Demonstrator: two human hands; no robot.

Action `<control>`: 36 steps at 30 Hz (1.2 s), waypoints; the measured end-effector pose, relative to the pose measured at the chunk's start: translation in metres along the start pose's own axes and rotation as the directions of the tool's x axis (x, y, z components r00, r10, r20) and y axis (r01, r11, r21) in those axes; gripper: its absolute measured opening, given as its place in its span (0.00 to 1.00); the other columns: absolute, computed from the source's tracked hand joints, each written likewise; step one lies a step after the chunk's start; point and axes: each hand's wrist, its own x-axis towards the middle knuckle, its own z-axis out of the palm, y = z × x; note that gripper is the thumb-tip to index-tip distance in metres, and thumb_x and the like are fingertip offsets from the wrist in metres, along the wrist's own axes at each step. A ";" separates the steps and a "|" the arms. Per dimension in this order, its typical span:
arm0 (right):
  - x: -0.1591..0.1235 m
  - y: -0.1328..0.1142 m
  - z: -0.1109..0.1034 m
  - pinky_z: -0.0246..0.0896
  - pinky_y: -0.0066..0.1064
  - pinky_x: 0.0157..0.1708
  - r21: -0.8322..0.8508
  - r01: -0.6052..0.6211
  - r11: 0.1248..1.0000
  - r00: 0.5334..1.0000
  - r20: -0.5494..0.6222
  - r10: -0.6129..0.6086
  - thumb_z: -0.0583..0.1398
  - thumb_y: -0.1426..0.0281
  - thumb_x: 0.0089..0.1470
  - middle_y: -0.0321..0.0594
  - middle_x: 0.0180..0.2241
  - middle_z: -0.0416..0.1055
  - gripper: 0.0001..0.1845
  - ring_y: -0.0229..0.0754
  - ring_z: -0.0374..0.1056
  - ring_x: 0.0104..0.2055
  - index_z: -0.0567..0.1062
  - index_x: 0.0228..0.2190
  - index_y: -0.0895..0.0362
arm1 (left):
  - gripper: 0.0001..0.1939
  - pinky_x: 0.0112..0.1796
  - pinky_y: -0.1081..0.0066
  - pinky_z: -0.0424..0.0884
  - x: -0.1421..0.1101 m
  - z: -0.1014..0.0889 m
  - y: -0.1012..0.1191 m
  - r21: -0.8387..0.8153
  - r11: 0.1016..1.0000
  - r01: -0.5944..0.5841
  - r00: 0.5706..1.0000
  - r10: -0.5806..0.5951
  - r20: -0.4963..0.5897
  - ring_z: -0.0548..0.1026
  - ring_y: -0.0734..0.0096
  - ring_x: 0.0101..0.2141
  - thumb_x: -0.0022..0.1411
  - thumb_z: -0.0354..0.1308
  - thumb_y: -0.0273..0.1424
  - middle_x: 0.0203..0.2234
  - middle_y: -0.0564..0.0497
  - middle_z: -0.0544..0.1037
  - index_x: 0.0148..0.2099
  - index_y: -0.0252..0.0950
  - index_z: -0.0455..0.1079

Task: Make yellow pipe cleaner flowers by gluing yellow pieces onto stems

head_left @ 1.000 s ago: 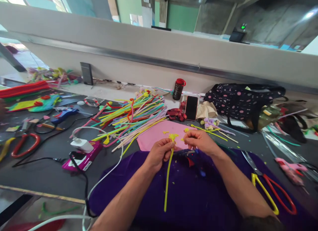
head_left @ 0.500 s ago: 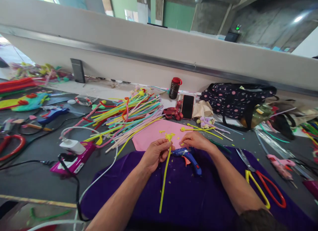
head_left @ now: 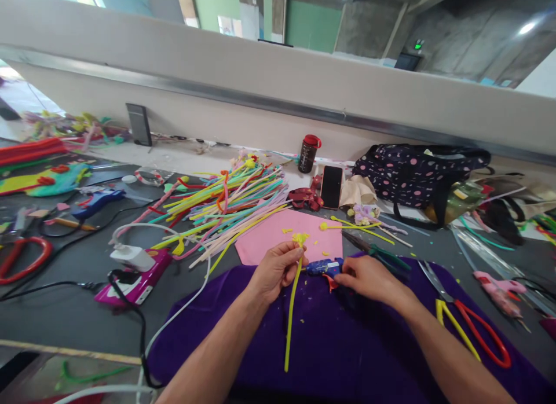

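Note:
My left hand [head_left: 274,271] is closed around a long yellow pipe cleaner [head_left: 292,311] whose frayed tip pokes up above the fingers and whose stem hangs down over the purple cloth [head_left: 339,346]. My right hand [head_left: 369,278] is wrapped over the handle of a blue glue gun [head_left: 322,268] that lies on the cloth's far edge, its nozzle pointing left toward the pipe cleaner. A pink felt sheet [head_left: 289,233] lies just beyond both hands.
A heap of coloured pipe cleaners [head_left: 226,204] lies to the left of the pink sheet. Scissors with yellow and red handles [head_left: 471,329] lie at right. A phone [head_left: 332,186], a dark bottle [head_left: 307,154], a dotted bag [head_left: 417,175] and a pink glue gun [head_left: 499,288] stand around.
My right hand has dropped from the pipe cleaner's yellow tip down to the blue glue gun and closed over it. My left hand keeps its hold on the stem.

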 end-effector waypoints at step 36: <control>-0.033 -0.050 -0.001 0.63 0.34 0.27 0.962 0.263 0.067 0.959 -0.269 0.094 0.55 0.70 0.49 0.45 0.38 0.72 0.12 0.42 0.67 0.28 0.72 0.38 0.55 | 0.11 0.10 0.84 0.51 -0.006 -0.002 0.009 -0.116 0.993 -0.028 0.995 0.017 -0.100 0.63 0.87 0.11 0.47 0.62 0.32 0.20 0.53 0.73 0.32 0.31 0.68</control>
